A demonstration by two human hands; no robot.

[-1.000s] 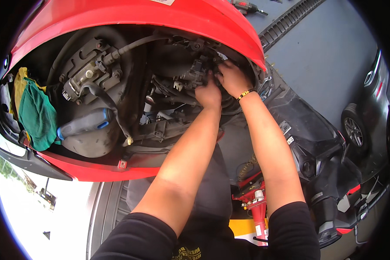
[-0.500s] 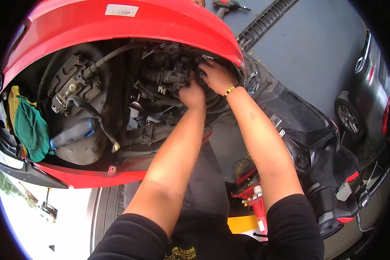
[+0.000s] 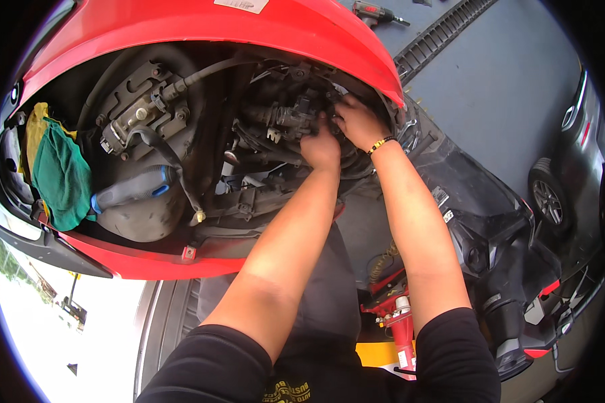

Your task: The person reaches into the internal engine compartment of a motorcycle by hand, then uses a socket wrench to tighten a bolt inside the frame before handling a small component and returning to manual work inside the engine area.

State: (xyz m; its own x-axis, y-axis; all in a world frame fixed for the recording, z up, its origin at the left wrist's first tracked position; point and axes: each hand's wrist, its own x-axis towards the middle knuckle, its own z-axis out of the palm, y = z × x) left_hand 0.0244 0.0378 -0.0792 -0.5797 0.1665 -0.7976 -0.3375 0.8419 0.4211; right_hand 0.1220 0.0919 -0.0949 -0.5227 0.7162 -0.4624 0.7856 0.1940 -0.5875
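Both my hands reach into the exposed engine bay of a red scooter [image 3: 302, 27]. My left hand [image 3: 321, 149] is closed, thumb raised, right beside a dark throttle body [image 3: 296, 119] with hoses around it. Just to its right, my right hand [image 3: 361, 125] bends its fingers down onto the same cluster of parts. Whatever the fingertips grip is hidden among the dark components. Left of the hands, a fuel pump unit [image 3: 138, 117] with a hose sits on top of the tank.
A green cloth [image 3: 62, 174] and a tool with a grey-blue handle [image 3: 134, 191] lie at the left. Black body panels [image 3: 480, 201] stand at the right. An impact wrench [image 3: 375, 12] lies beyond the red cover, near a floor grate [image 3: 444, 40]. A car [image 3: 575, 158] is parked far right.
The whole view has shifted, so the scooter appears farther right and slightly higher. Both hands stay at the same place by the throttle body, with little visible finger movement.
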